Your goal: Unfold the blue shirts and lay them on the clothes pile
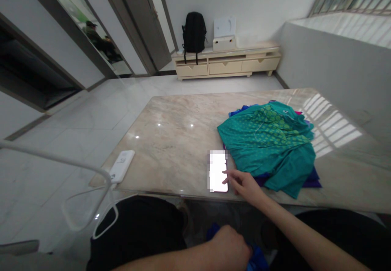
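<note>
A phone with a bright screen (218, 173) lies on the marble table near its front edge. My right hand (243, 182) reaches in from the right, a fingertip at the screen's right side, fingers apart and holding nothing. Below the table edge, between my legs, my left hand (232, 242) is closed around a blue cloth (257, 258); most of the cloth is hidden by the hand. To the right of the phone, a teal green-patterned shirt (269, 140) lies spread over other blue and purple garments.
A white power bank (122, 166) with a white cable (105, 173) lies at the table's left edge. Beyond the marble table (171, 148) stands a low cabinet (226, 67) bearing a black backpack (194, 32) and a white box (224, 28). Someone sits past the doorway.
</note>
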Tool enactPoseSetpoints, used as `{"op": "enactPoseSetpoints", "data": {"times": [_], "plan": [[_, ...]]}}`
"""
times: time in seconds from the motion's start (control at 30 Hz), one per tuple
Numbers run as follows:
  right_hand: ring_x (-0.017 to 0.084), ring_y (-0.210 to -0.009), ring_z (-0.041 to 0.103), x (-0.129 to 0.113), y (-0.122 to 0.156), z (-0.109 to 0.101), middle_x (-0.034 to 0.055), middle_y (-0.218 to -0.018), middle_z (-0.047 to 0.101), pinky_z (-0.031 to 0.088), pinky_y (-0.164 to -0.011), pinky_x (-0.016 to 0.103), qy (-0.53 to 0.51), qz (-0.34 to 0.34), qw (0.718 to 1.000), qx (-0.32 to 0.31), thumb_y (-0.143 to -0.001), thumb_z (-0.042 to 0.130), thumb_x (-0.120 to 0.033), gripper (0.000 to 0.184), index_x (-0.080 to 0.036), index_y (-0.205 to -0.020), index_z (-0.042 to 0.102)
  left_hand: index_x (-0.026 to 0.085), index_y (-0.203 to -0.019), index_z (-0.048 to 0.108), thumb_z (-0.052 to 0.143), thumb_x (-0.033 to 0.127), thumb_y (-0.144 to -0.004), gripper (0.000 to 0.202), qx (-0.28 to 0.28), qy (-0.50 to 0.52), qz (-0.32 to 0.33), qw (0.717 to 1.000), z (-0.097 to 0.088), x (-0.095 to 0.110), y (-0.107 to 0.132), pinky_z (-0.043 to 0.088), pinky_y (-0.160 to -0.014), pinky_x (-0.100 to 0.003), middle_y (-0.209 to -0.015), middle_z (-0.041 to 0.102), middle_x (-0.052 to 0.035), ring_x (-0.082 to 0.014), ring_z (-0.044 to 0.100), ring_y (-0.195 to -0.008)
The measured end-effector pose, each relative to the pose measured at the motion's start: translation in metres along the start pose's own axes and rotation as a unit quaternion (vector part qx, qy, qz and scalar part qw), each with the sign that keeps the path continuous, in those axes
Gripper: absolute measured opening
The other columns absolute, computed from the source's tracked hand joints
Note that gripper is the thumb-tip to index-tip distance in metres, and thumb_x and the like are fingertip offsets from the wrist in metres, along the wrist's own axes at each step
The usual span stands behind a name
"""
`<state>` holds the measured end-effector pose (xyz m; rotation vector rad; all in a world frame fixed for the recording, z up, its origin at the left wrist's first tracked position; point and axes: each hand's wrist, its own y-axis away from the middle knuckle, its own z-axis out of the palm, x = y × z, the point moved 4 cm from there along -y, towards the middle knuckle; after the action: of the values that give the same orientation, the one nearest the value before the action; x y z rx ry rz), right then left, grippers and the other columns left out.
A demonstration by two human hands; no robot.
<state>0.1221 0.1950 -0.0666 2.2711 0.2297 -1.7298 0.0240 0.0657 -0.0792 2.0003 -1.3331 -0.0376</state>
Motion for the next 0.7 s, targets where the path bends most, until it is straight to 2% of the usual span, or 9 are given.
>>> {"op": "enactPoseSetpoints", "data": {"times": [0.07,0.17,0.23,0.3,0.37,0.5,0.7], "plan": [[0.012,-0.051,0.058,-0.0004,-0.0005,-0.0021,0.0106,-0.108,0.079,0.048,-0.052,0.026,0.027,-0.015,0.999,0.013,-0.095,0.051,-0.03,0.039,-0.016,-0.128,0.068,0.016,-0.091,0.076,0.065,0.029,-0.085,0.018,-0.005,-0.001,-0.002,1.0,-0.0006,0.0003,0.0002,0.057,-0.059,-0.036,-0.082,0.08,-0.0129,-0.0304,0.078,-0.073],[0.013,-0.063,0.062,-0.0047,-0.0009,-0.007,0.0125,-0.134,0.069,0.052,-0.063,0.029,0.072,-0.071,0.993,0.06,-0.092,0.053,-0.023,0.046,-0.019,-0.136,0.065,0.016,-0.092,0.076,0.064,0.028,-0.085,0.019,-0.003,-0.004,0.002,1.0,-0.0043,0.0014,0.002,0.057,-0.059,-0.037,-0.083,0.081,-0.0135,-0.0308,0.078,-0.072],[0.014,-0.063,0.062,-0.0041,-0.0014,-0.0064,0.0118,-0.128,0.072,0.051,-0.062,0.029,0.058,-0.063,0.995,0.051,-0.093,0.052,-0.024,0.044,-0.019,-0.135,0.065,0.016,-0.093,0.076,0.062,0.028,-0.086,0.019,-0.006,-0.006,0.005,1.0,-0.0053,0.0017,0.0031,0.058,-0.061,-0.039,-0.084,0.081,-0.0134,-0.0312,0.078,-0.074],[0.013,-0.057,0.06,-0.0014,-0.0017,-0.0033,0.0096,-0.109,0.079,0.048,-0.056,0.027,0.029,-0.028,0.999,0.023,-0.095,0.051,-0.028,0.04,-0.017,-0.131,0.067,0.016,-0.092,0.076,0.062,0.028,-0.086,0.019,-0.011,-0.001,0.004,1.0,-0.004,0.0013,0.0035,0.058,-0.061,-0.039,-0.084,0.081,-0.0133,-0.0316,0.078,-0.076],[0.013,-0.054,0.059,0.0001,-0.0014,-0.0006,0.0081,-0.1,0.08,0.046,-0.052,0.025,0.011,-0.007,1.0,0.006,-0.096,0.052,-0.03,0.039,-0.015,-0.129,0.067,0.016,-0.091,0.075,0.063,0.027,-0.085,0.018,-0.006,0.006,0.003,1.0,-0.0019,0.0006,0.0029,0.058,-0.062,-0.039,-0.084,0.081,-0.0132,-0.0321,0.078,-0.077],[0.012,-0.053,0.058,0.0,-0.0007,-0.0007,0.0077,-0.104,0.08,0.046,-0.052,0.025,0.017,-0.009,1.0,0.015,-0.095,0.052,-0.029,0.039,-0.016,-0.128,0.067,0.016,-0.09,0.076,0.066,0.026,-0.082,0.016,0.008,0.009,0.004,1.0,0.0009,0.0,0.0011,0.059,-0.062,-0.039,-0.086,0.081,-0.0136,-0.0323,0.078,-0.077],[0.012,-0.054,0.058,0.0015,-0.0009,-0.0012,0.0068,-0.102,0.08,0.047,-0.052,0.025,0.017,-0.02,0.999,0.018,-0.096,0.052,-0.03,0.038,-0.016,-0.128,0.067,0.016,-0.089,0.075,0.061,0.026,-0.088,0.017,-0.002,0.008,0.001,1.0,-0.0045,0.0002,0.003,0.058,-0.061,-0.037,-0.082,0.08,-0.0134,-0.031,0.078,-0.074]]}}
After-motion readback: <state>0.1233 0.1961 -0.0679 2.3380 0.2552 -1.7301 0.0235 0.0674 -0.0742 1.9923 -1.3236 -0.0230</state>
